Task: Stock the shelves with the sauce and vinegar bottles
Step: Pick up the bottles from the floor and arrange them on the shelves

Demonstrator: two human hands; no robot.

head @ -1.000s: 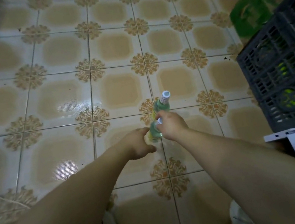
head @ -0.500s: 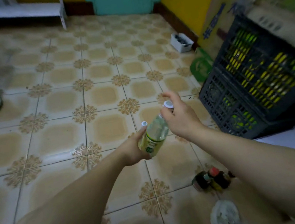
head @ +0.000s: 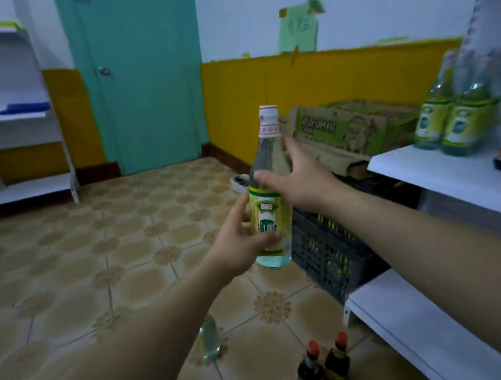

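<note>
Vinegar bottle (head: 267,207) now lifted off the floor (head: 95,267), upright, left hand (head: 235,242) and right hand (head: 299,178) clasping it, headed shelf-ward (head: 462,182), I'd say.

both hands on one vinegar bottle (head: 268,206), upright | left hand (head: 238,245) grips label, right hand (head: 299,178) at shoulder | white shelf (head: 460,173) right with more bottles (head: 454,117) | two sauce bottles (head: 325,367) on floor (head: 89,268)

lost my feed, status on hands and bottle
Left hand gripping vinegar bottle low, right hand on its upper body. Bottle upright, off floor. Shelf at right, nothing blocking.
</note>
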